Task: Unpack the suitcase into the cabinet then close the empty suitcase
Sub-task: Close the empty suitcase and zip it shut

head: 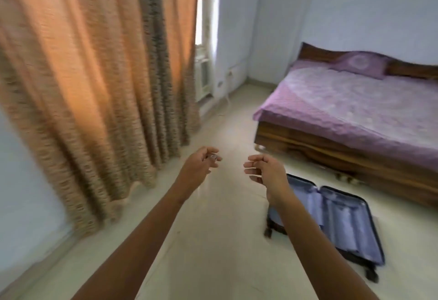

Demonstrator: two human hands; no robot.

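Note:
A dark suitcase (341, 223) lies flat and wide open on the pale floor at the lower right, its blue-grey lining showing and no clothes visible inside. My right forearm covers its left half. My left hand (201, 165) and my right hand (263, 169) are both stretched forward above the floor, left of the suitcase. Their fingers are loosely curled and apart, with nothing held. No cabinet is in view. The picture is blurred by motion.
Long beige-orange curtains (94, 81) hang over the left side down to the floor. A wooden bed (331, 143) with a purple cover and pillow stands at the right, just beyond the suitcase. Pale floor (227, 228) runs between them toward a far window.

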